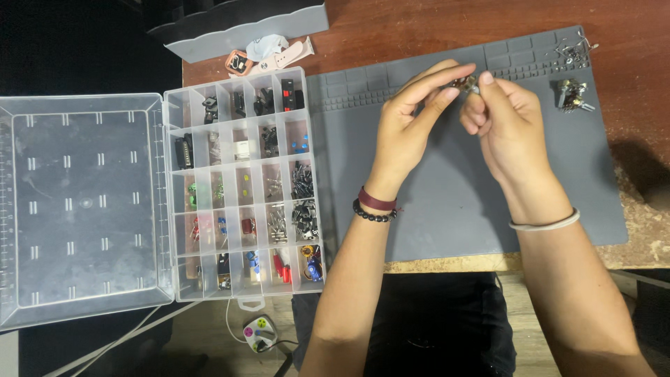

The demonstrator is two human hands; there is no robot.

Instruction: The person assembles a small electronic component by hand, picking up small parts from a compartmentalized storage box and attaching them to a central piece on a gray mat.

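Note:
Both hands meet above the grey work mat (447, 195). My left hand (408, 119) and my right hand (506, 122) pinch one small metal electronic part (466, 84) between their fingertips, held a little above the mat's far half. The left wrist wears a dark red band and a black bead bracelet; a pale band circles the right wrist. To the left lies an open clear plastic organiser box (241, 185), its compartments filled with small electronic components.
The box's clear lid (84, 202) lies flat at far left. More small metal parts (574, 95) sit at the mat's far right, with loose bits (572, 52) in its top corner. A grey tray (237, 28) and a pale watch strap (276, 56) lie at the back.

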